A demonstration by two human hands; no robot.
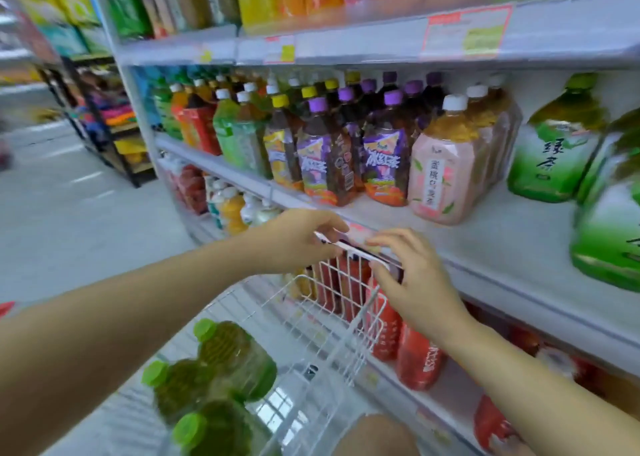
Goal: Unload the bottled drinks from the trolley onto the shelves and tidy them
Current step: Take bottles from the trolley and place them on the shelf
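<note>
Bottled drinks (221, 362) are waiting in the trolley (311, 303); above it, left hand (298, 237) and right hand (408, 275) are pinching a strip (349, 248), likely straightening it.

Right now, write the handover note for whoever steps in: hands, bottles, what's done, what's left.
Left hand: pinches the left end of a thin flat item at the shelf edge; too blurred to identify.
Right hand: pinches its other end. Neither hand holds a bottle.
Trolley: three green-capped bottles inside.
Middle shelf: purple-capped bottles, pink bottles and large green tea bottles stand on it, with a gap beside the pink ones.
Done: unclear how much was unloaded.
Left: shelve the three trolley bottles, then tidy the rows.
</note>
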